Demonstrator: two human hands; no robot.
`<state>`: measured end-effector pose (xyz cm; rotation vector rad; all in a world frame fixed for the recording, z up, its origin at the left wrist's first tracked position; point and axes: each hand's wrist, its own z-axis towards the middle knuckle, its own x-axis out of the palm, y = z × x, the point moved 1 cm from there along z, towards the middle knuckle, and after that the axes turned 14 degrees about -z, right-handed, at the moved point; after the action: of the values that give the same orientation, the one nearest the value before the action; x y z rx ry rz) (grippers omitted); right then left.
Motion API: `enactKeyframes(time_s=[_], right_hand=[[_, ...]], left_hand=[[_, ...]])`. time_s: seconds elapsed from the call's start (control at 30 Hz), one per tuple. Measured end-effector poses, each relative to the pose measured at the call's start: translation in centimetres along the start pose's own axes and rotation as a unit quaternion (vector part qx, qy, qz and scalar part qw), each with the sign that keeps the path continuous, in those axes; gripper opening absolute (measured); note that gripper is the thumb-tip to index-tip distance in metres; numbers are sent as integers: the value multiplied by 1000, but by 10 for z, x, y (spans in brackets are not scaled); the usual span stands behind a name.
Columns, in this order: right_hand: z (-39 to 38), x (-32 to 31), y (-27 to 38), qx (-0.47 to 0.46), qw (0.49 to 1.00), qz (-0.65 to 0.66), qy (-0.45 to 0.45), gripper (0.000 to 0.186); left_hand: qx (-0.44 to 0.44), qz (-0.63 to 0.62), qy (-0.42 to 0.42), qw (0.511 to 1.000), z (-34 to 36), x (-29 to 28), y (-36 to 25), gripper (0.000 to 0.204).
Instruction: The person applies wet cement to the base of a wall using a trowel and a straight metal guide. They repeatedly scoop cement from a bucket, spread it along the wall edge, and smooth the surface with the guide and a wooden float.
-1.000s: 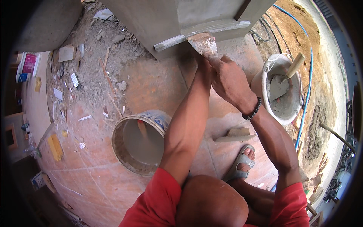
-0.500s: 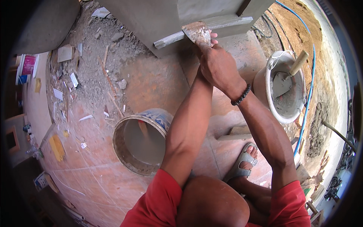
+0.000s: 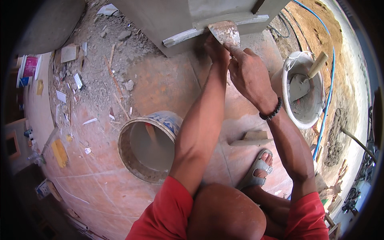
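Note:
My right hand [image 3: 252, 74] grips a wide putty knife [image 3: 226, 33], its index finger stretched along the rusty, mortar-smeared blade. The blade's edge rests at a pale, straight strip [image 3: 181, 38] that runs across the lower part of a grey plastered block [image 3: 164, 18]. Close beside the knife, my left hand [image 3: 216, 50] reaches under the strip against the block. The blade and shadow hide its fingers, so what it holds cannot be made out. A dark beaded bracelet [image 3: 272, 110] circles my right wrist.
Left of my left forearm stands a bucket [image 3: 124, 158] of grey liquid with a red-handled tool inside. On the right, a pale bucket [image 3: 286, 92] holds wet mortar and a wooden-handled trowel [image 3: 317, 66]. A wooden float [image 3: 252, 140] lies near my sandal [image 3: 256, 172]. Rubble and a blue hose [image 3: 331, 80] flank the floor.
My right hand and the putty knife have slid rightward along the strip, away from my left hand. The left hand's fingertips, visible before beside the blade, are now hidden.

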<state>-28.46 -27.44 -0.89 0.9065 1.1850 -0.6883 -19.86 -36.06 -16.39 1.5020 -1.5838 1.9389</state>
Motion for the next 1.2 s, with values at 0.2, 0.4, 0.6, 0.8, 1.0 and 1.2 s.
enactKeyframes(time_s=[0.2,0.4,0.6,0.8,1.0,1.2], right_hand=[[12,13,23,6,1000,13,-28,40],[19,24,32,-3,1000,-18,-22,40],[21,24,35,-3,999,-38,-4,39],[23,26,28,8,998,-65,-14,37],[23,21,29,14,1000,-23,-2,38],[25,20,-24,23,999,-30,-38,39]], left_hand=[[-118,70,78,987,-9,-15,-24,32],[-35,-23,177,983,-42,-7,-35,32],[1,45,164,985,-39,-8,-41,32],[-32,-331,242,911,-67,26,-41,37],[-128,-232,34,964,4,-31,-18,24],[8,14,-62,998,-7,17,-19,21]])
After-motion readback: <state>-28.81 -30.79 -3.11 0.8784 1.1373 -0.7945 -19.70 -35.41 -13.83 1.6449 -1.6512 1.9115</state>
